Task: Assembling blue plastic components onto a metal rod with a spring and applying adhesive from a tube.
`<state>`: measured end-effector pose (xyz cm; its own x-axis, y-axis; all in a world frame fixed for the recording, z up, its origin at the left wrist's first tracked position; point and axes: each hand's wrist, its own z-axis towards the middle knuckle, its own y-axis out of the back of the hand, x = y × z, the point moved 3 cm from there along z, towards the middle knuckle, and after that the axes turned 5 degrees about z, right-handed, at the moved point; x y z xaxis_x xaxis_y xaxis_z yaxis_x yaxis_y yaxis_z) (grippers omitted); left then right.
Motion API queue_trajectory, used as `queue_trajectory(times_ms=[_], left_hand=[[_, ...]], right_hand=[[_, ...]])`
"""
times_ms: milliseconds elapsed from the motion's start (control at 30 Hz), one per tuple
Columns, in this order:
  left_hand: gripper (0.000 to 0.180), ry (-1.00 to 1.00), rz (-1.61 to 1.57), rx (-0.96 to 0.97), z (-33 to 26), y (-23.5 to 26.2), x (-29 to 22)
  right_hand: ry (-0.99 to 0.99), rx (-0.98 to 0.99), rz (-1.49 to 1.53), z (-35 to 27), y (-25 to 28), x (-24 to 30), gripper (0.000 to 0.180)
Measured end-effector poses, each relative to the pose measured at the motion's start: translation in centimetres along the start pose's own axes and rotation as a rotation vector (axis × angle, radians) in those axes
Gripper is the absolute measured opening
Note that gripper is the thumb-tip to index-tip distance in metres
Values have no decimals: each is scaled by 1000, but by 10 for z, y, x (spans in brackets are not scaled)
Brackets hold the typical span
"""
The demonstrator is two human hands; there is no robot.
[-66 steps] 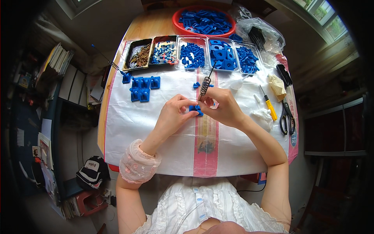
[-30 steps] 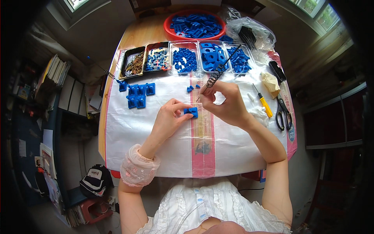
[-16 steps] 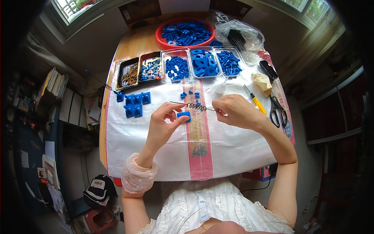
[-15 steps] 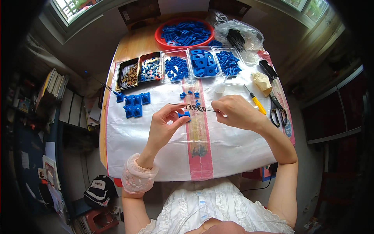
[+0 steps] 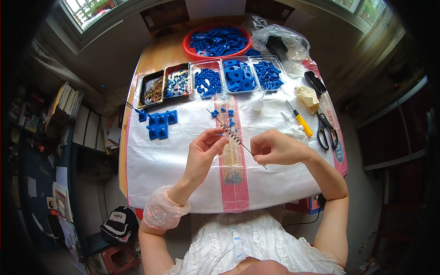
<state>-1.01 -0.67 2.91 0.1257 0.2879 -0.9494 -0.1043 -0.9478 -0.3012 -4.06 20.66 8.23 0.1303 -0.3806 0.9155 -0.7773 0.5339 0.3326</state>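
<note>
A dark coil spring (image 5: 233, 135) with long straight ends slants over the striped band of the sheet. My right hand (image 5: 280, 147) is closed on the spring's lower straight end, whose tip pokes out below the fingers. My left hand (image 5: 206, 149) is pinched beside the coil, fingertips touching or very near it. A sliver of a blue plastic part shows between those fingers; the rest is hidden by them. Just beyond lie several small blue plugs (image 5: 230, 112). Off to the left sit several assembled blue square pieces (image 5: 158, 118), one with a spring standing out of it.
Behind my hands stand a tray of brass screws (image 5: 154, 90), a tray of small metal bits (image 5: 177, 81) and clear boxes of blue parts (image 5: 207, 79). A red basin (image 5: 185, 45) of blue pieces is farther back. Rightward lie a yellow screwdriver (image 5: 303, 125) and black scissors (image 5: 324, 133).
The spring has swung from nearly level to a steep slant, its right end coming down toward me. My right hand moved nearer with it. The blue part in my left hand became mostly hidden.
</note>
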Motion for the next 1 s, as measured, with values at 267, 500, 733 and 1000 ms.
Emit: queue_trajectory(times_ms=[267,500,733,1000], left_hand=[[24,21,25,111,4,-9,5],[19,-146,201,1,14,7,-6],[12,-422,289,-249,19,29,-18],[11,-379,188,-288,26,39,-10]], right_hand=[[-11,9,-23,-11,1,-5,12],[29,-218,-93,2,36,-21,23],[125,-743,-382,26,76,-84,49],[119,-772,-435,53,73,-91,33]])
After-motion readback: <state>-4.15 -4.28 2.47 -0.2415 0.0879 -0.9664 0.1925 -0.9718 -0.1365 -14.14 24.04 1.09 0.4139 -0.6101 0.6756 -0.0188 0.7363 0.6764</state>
